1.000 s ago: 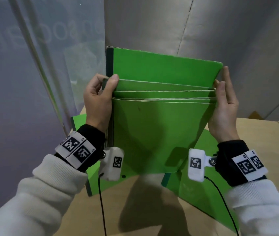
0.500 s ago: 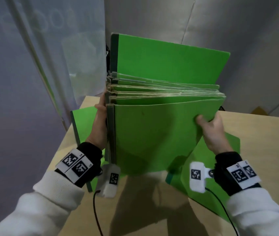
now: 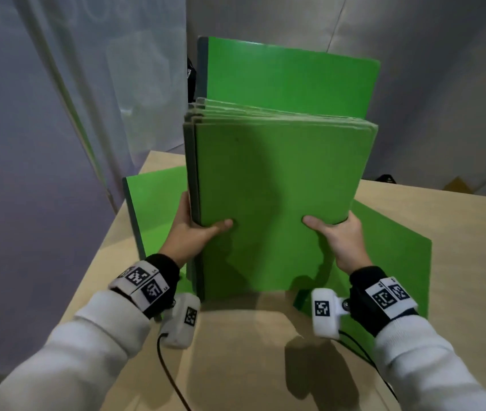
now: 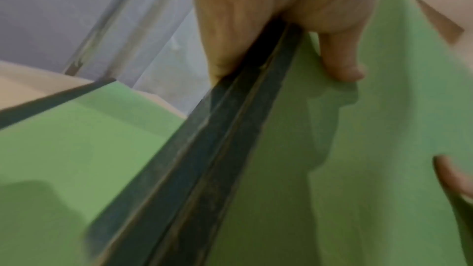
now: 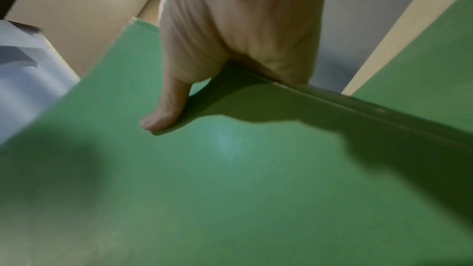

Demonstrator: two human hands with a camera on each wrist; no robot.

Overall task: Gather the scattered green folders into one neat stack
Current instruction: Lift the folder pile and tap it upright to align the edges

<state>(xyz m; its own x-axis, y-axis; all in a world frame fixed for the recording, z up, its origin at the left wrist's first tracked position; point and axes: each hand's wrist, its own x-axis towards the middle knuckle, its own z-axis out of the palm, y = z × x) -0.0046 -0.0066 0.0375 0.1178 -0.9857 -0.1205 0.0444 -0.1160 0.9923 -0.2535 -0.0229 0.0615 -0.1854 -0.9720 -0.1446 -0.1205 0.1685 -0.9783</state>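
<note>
A bundle of several green folders with dark spines stands upright on the wooden table. One taller folder sticks up at its back. My left hand grips the spine side low down, thumb on the front cover and fingers behind. My right hand grips the opposite edge the same way. The left wrist view shows the dark spines pinched under my left hand. In the right wrist view my thumb presses on the front cover.
One green folder lies flat at the table's left edge, partly under the bundle. Another green folder lies flat to the right, under my right wrist. A glass partition stands close on the left and a grey wall behind.
Both hands slid from the bundle's upper corners down to its lower sides. The fanned folders have closed together and the bundle has come lower and nearer to me.
</note>
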